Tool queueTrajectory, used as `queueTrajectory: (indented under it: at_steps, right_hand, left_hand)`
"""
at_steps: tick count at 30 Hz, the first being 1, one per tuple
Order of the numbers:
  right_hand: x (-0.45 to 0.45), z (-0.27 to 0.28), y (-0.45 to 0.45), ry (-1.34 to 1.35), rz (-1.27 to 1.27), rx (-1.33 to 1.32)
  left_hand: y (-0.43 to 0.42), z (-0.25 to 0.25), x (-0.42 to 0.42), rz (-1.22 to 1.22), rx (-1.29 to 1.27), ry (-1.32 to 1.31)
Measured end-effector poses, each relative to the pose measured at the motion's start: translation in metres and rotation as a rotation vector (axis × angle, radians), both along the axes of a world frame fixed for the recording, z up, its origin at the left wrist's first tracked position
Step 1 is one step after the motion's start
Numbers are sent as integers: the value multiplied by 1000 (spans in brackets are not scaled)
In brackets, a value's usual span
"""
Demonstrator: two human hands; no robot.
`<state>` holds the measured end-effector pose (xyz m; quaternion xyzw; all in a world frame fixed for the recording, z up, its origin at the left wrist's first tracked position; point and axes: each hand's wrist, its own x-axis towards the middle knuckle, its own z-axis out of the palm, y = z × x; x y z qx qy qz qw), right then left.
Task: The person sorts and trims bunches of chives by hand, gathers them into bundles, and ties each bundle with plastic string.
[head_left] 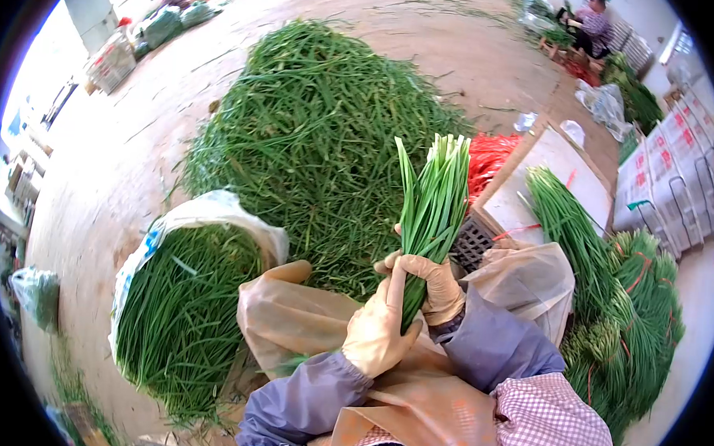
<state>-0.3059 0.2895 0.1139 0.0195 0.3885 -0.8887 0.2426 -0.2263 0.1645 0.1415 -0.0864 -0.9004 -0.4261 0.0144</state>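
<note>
A bunch of long green stalks (pixel 434 198) stands upright in front of me, its pale cut ends at the top. My right hand (pixel 438 286), in a tan glove, is wrapped round the lower part of the bunch. My left hand (pixel 380 328), also gloved, presses against the bunch from the left, its fingers together and touching the right hand. Red ties (pixel 490 159) lie just behind the bunch. On the board (pixel 525 194) at the right rests another bundle of stalks (pixel 561 208).
A big heap of loose greens (pixel 322 118) lies ahead on the floor. An open bag of greens (pixel 190 311) is at the left. Tied bundles (pixel 631 331) are piled at the right, near white crates (pixel 670 173). Another person (pixel 592 28) sits at the back right.
</note>
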Motion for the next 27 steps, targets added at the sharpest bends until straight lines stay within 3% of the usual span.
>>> queueTrajectory:
  at_steps: [3, 5, 7, 9, 10, 11, 13, 16, 20, 21, 23, 25, 27]
  right_hand:
    - [-8, 8, 48, 7, -92, 52]
    - [-9, 42, 93, -87, -141, 153]
    - [-7, 75, 144, -181, -202, 268]
    - [-4, 111, 197, -92, -308, 420]
    - [-4, 127, 219, -7, -340, 621]
    - [-7, 136, 243, 79, -367, 822]
    - [-12, 138, 302, 300, -395, 1123]
    - [-29, 130, 342, 579, -557, 1469]
    - [-67, 84, 379, 559, -607, 1489]
    - [-72, 85, 367, 467, -499, 1680]
    - [-89, 40, 383, 545, -223, 2032]
    - [-102, 8, 377, 308, 287, 2223]
    - [-104, 7, 376, 269, 268, 2073]
  left_hand:
    - [-1, 9, -6, -300, 159, -235]
    - [3, 24, -18, -482, 73, -612]
    - [-2, -8, -21, -706, 115, -482]
    - [-3, -5, -37, -740, -63, -557]
    - [-4, -28, -43, -706, -129, -451]
    - [4, -18, -54, -573, -225, -552]
    - [18, 10, -76, -446, -95, -468]
    - [45, 4, -115, -416, 164, -520]
    - [103, 3, -156, -491, 249, -438]
    - [119, 6, -164, -502, 279, -469]
    - [148, -22, -187, -522, 300, -487]
    - [170, -34, -202, -462, 443, -646]
    - [184, -50, -217, -363, 393, -475]
